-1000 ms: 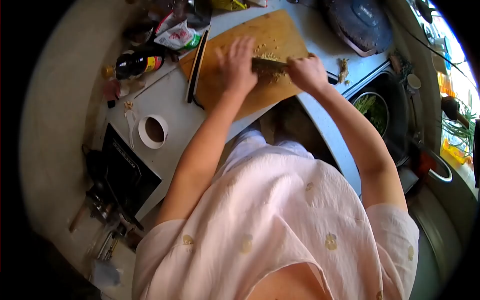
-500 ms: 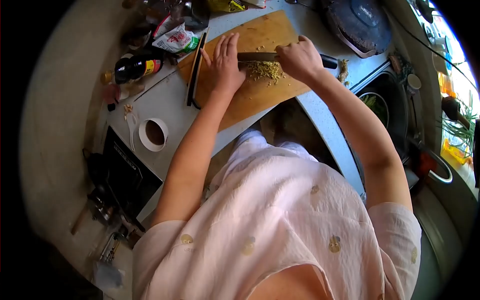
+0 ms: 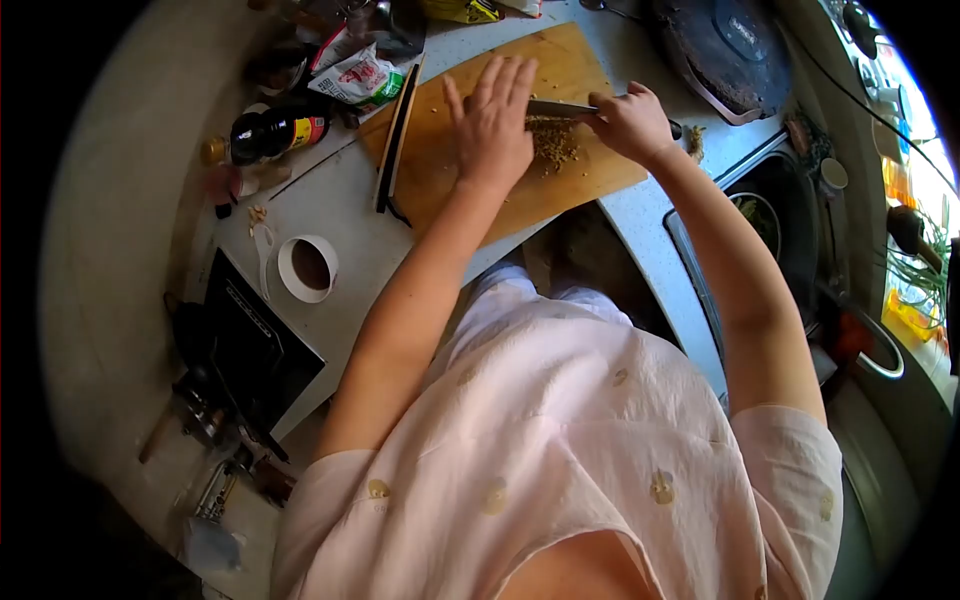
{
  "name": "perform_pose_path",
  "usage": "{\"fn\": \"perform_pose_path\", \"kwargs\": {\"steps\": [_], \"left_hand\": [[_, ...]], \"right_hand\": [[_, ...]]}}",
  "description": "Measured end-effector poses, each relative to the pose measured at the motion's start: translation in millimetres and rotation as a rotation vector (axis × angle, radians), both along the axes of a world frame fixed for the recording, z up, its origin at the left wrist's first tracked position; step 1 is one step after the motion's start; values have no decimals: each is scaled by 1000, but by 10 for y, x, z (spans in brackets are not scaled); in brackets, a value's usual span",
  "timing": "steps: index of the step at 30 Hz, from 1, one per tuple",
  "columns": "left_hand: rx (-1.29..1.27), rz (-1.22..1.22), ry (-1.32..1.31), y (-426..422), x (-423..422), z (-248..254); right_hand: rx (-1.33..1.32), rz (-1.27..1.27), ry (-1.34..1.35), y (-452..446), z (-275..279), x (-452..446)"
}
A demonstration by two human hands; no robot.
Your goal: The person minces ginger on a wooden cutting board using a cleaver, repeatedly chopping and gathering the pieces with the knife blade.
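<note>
My right hand [image 3: 632, 125] is closed around a kitchen knife [image 3: 560, 109], its dark handle end showing past the hand. My left hand [image 3: 493, 120] lies at the blade's tip end with fingers stretched out. It hides the tip, so I cannot tell how firmly it touches the blade. Beneath both hands is a wooden cutting board [image 3: 590, 180]. Finely chopped yellowish bits [image 3: 556, 150] are heaped beside the blade, on the side nearer my body, with a few scattered around.
At left stand a dark sauce bottle [image 3: 275, 135], a white bag [image 3: 358, 80] and a cup of brown liquid [image 3: 308, 268] beside a white spoon [image 3: 264, 262]. A round dark appliance [image 3: 725, 50] sits at the back right. The sink [image 3: 790, 200] is at right, a black cooktop [image 3: 255, 335] lower left.
Both hands and the knife have shifted to the right. The cutting board has slid and turned a little the same way. My left hand now covers more of the blade's tip end.
</note>
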State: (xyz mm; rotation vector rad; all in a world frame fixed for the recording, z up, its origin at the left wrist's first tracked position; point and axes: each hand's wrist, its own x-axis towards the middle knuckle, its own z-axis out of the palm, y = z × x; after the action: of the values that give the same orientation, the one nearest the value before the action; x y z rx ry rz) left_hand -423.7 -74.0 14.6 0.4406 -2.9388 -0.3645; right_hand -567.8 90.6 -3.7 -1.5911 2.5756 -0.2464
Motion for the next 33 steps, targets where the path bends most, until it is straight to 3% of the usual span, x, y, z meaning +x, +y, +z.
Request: {"fn": "perform_pose_path", "kwargs": {"steps": [1, 4, 5, 7, 9, 10, 12, 15, 17, 20, 21, 23, 25, 29, 33], "left_hand": [[-73, -26, 91, 10, -39, -46], [11, 132, -16, -257, -21, -283], [-55, 83, -20, -405, -7, -372], [46, 103, -30, -410, 18, -232], [-62, 52, -125, -217, -19, -169], [-37, 23, -81, -78, -29, -28], [-75, -15, -11, 47, 16, 84], [25, 91, -145, -284, 165, -161], [33, 38, -190, -377, 190, -108], [-22, -42, -197, -212, 201, -18], [-35, -48, -106, -87, 223, -29], [9, -22, -67, 17, 289, 47], [95, 63, -142, -145, 407, -18], [119, 33, -173, -287, 397, -35], [44, -38, -128, 122, 394, 135]], "right_hand": [[-50, -3, 6, 35, -19, 22], [154, 47, -13, -280, 97, -65], [227, 65, 0, -403, 184, -62], [231, 56, -9, -400, 174, -53], [183, 10, -50, -221, 119, -53], [39, 71, -30, -87, -21, -147], [102, 58, -45, -120, -27, -200], [272, 77, -9, -434, 195, -79], [332, 72, -22, -546, 384, 28], [252, -32, -123, -210, 162, 130], [83, 49, -7, -28, -53, 100], [-3, 101, 6, 8, -43, 81], [289, 104, -25, -310, 106, 105], [384, 90, -56, -349, 253, 266], [38, 20, -63, 155, -111, 303]]}}
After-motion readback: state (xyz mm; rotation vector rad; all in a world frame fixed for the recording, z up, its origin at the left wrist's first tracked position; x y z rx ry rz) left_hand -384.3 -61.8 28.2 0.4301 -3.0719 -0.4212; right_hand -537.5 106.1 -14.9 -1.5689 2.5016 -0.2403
